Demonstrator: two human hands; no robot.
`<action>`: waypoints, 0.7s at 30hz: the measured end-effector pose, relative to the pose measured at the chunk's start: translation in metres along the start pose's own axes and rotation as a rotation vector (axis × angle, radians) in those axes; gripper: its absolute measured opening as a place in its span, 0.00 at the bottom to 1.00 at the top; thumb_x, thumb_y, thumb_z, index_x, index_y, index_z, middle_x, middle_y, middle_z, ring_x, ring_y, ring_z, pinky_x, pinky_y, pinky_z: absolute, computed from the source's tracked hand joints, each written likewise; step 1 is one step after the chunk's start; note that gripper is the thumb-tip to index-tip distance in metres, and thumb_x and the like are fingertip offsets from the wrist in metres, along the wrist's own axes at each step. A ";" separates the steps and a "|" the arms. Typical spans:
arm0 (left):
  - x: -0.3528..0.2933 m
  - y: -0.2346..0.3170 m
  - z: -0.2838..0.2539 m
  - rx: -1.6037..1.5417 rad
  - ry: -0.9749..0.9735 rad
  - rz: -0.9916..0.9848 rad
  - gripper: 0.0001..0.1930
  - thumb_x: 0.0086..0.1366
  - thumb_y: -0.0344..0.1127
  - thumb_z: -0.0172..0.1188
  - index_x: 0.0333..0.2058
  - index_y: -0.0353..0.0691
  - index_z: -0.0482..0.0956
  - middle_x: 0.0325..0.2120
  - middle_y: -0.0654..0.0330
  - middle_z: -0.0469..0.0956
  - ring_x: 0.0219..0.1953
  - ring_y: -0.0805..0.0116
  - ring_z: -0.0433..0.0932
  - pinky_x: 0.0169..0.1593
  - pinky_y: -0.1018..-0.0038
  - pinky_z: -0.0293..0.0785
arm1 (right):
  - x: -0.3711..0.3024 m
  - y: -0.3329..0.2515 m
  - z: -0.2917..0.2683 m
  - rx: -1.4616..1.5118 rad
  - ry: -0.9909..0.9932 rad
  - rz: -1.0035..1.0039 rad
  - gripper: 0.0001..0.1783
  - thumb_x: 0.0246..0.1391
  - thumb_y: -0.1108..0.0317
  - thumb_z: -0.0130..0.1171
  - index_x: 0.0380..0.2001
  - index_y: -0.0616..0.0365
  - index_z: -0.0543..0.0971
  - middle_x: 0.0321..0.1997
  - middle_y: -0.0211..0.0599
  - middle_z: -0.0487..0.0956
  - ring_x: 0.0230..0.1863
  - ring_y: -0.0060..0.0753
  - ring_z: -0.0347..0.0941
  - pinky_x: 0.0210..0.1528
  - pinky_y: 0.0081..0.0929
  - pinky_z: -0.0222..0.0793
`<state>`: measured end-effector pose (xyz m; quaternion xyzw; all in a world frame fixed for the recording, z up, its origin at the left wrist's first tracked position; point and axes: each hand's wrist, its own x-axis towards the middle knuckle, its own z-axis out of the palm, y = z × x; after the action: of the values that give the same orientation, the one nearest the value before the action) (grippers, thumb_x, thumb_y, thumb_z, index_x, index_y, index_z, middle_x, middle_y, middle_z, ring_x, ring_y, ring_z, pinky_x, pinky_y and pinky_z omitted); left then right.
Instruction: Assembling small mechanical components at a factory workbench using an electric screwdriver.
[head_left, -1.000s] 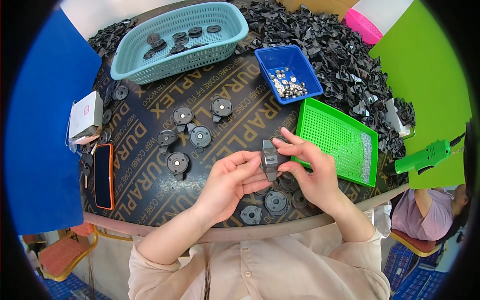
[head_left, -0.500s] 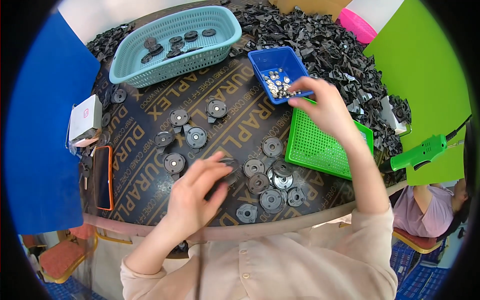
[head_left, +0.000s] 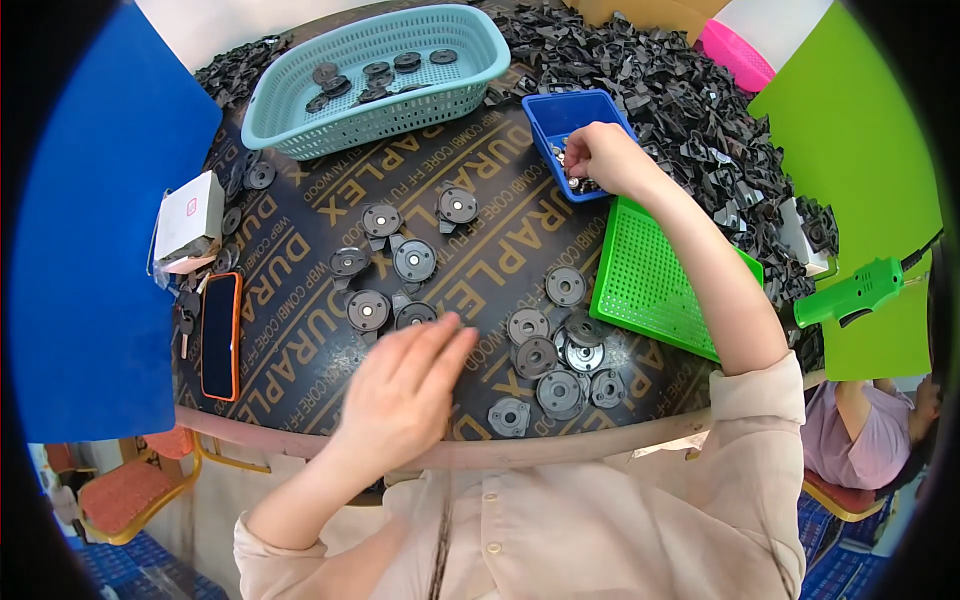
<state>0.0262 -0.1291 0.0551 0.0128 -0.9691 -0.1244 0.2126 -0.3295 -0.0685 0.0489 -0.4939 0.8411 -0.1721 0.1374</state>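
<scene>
My left hand (head_left: 400,395) hovers over the near middle of the table, fingers stretched out and holding nothing I can see. Just beyond its fingertips lies a black round disc part (head_left: 415,313), partly covered by the hand. Several similar black discs with metal centres, among them one disc (head_left: 413,260), lie beyond it and to its left. My right hand (head_left: 608,160) reaches into a small blue bin (head_left: 543,110), fingertips pinched together; anything between them is hidden. Small round metal pieces (head_left: 575,184) lie in the bin below the fingers. Right of my left hand sits a cluster of discs (head_left: 535,357).
A green perforated tray (head_left: 660,290) sits under my right forearm. At the back stand a light-blue basket (head_left: 380,130) holding discs and a large heap of black parts (head_left: 690,120). A phone (head_left: 221,335), white box (head_left: 190,220) and green power tool (head_left: 855,292) line the sides.
My right hand has moved deeper into the blue bin, and its fingers have closed. A disc near my left hand has shifted left toward the other discs, and that hand is off it.
</scene>
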 end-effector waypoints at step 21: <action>0.082 0.000 0.002 -1.591 -0.127 -0.747 0.10 0.63 0.28 0.58 0.42 0.31 0.76 0.32 0.55 0.82 0.37 0.65 0.83 0.37 0.77 0.79 | -0.038 -0.005 -0.030 0.358 0.239 0.117 0.04 0.48 0.76 0.64 0.29 0.64 0.81 0.25 0.35 0.81 0.23 0.19 0.74 0.27 0.20 0.71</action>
<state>-0.0489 -0.1346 0.0864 0.1701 -0.5377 -0.8243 0.0495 -0.3192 -0.0330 0.0804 -0.3881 0.8347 -0.3678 0.1321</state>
